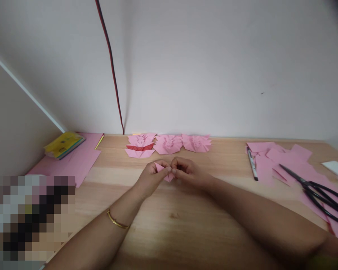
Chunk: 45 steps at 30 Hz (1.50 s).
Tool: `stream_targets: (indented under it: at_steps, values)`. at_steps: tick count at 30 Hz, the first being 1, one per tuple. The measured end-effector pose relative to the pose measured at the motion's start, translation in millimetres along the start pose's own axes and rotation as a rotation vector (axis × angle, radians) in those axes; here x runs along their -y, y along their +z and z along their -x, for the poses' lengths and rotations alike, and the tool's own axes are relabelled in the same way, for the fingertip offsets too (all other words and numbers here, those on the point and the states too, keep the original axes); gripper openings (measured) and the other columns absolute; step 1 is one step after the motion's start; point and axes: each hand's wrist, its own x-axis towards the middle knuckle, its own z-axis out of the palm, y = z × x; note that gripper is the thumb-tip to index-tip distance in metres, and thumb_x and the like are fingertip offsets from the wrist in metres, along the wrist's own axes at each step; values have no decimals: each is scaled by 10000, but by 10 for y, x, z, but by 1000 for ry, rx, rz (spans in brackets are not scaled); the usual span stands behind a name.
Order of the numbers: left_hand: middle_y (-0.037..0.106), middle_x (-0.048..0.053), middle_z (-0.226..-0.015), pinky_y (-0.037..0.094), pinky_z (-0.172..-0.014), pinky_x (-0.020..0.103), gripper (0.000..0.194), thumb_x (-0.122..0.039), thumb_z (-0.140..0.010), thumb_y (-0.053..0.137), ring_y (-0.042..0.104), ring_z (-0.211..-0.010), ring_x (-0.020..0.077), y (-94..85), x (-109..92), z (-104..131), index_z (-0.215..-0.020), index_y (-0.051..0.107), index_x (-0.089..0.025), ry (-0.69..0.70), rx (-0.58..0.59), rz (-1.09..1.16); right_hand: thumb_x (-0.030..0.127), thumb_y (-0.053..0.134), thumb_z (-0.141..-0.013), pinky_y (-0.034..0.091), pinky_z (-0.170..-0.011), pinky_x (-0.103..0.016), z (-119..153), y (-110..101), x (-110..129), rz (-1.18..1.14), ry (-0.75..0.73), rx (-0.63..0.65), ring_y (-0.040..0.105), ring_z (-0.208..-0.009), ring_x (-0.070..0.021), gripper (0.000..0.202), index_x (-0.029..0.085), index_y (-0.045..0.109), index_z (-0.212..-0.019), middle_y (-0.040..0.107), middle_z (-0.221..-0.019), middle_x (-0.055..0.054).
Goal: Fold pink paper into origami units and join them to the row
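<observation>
the person's left hand is curled nearly closed, its thumb and bent fingers pinching a small folded pink paper, which is raised over the middle of the wooden table with a pointed corner toward the upper left. the right hand meets it from the other side, fingers curled in and the thumb and forefinger drawn together at the paper's right edge; one cannot tell whether they grip it or only touch it. a gold bracelet circles the left wrist. beyond the hands, close to the wall, folded pink pieces lie overlapping in three groups side by side, with a red piece in the leftmost group. to the right, a marker pen lies along the left side of some loose pink papers, and black-handled scissors rest on them with the blades pointing to the upper left. over on the left, a yellow packet sits on larger pink sheets. a dark red and black cord runs down the wall to the table's back edge.
</observation>
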Motion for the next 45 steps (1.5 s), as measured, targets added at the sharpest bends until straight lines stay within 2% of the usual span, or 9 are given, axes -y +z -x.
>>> stream_targets:
  at_steps: [10,17,24,31,38,45]
  values:
    - [609,9,-660,376,-602,227,255,-362,-694,712,529,-608,108,25,-49,20,-696,589,-139,1,-3,-35,315,514,-837,315,-554,-213,-2,-16,-24,25,-37,11,392,-604,-98,178,174,472,-736,460,-660,24]
    - [585,4,-652,363,-589,218,242,-338,-698,715,515,-606,101,-3,14,7,-700,590,-132,9,-9,0,309,529,-822,312,-545,-211,2,-5,-29,21,-39,-5,384,-598,-97,167,174,470,-743,457,-663,23]
    - [570,0,-656,355,-587,214,229,-316,-690,721,504,-607,95,-13,28,2,-711,587,-131,25,4,-3,355,530,-832,319,-558,-217,6,21,0,19,-34,-36,394,-607,-101,210,172,481,-742,466,-666,19]
    - [571,-4,-639,354,-583,224,212,-312,-681,714,500,-590,99,-9,26,4,-698,589,-142,29,-6,-7,412,533,-839,319,-556,-218,3,8,-18,0,-59,-2,394,-613,-100,259,173,479,-756,478,-693,11]
    - [560,-1,-654,342,-584,218,211,-308,-699,705,491,-601,95,-5,24,15,-708,586,-134,34,-17,-45,395,539,-839,314,-549,-214,1,26,23,28,-31,-26,392,-596,-96,249,175,469,-745,471,-669,18]
    - [560,-9,-640,346,-584,216,203,-297,-701,702,494,-594,92,2,9,15,-707,574,-139,25,-13,-16,387,533,-839,326,-575,-222,5,8,15,22,-62,-12,400,-627,-102,234,169,485,-770,481,-702,13]
